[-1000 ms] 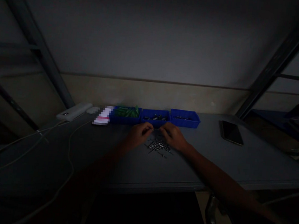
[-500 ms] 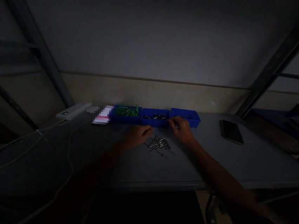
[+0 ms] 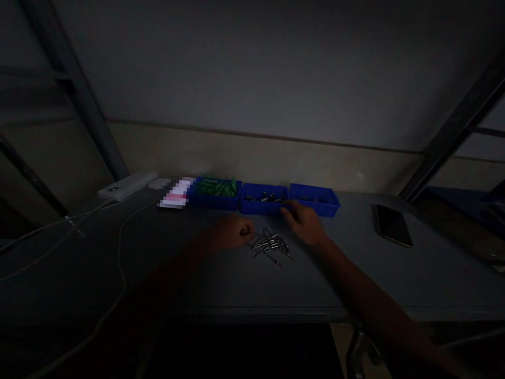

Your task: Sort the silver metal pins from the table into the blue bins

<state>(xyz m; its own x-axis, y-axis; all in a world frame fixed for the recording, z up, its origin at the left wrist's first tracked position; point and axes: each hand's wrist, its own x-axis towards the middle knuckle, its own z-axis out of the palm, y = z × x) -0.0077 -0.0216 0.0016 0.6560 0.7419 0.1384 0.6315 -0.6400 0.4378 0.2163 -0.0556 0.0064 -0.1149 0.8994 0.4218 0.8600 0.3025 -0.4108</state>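
Note:
A loose pile of thin metal pins (image 3: 269, 243), seemingly pen-like parts, lies on the grey table. Just left of it my left hand (image 3: 234, 232) is closed, its fingers curled with the thumb; whatever they hold is too dark to make out. My right hand (image 3: 305, 221) reaches over the right front corner of the middle blue bin (image 3: 262, 208), thumb and forefinger a little apart. Small dark and shiny metal pieces (image 3: 266, 197) lie in that bin. The right blue bin (image 3: 328, 209), partly behind my right hand, contains thin metal parts.
A left blue bin (image 3: 213, 202) is filled with green pieces (image 3: 217, 187). Beside it lie a phone with a lit, blurred screen (image 3: 176, 194) and a white power strip (image 3: 128, 185) with trailing cables (image 3: 120, 242). A dark phone (image 3: 392, 225) rests at the right. Metal posts (image 3: 453, 122) flank the table.
My left hand has turned and curled tighter, dropping slightly beside the pins. My right hand has shifted slightly left and down; its thumb and forefinger have parted. The view has shifted slightly.

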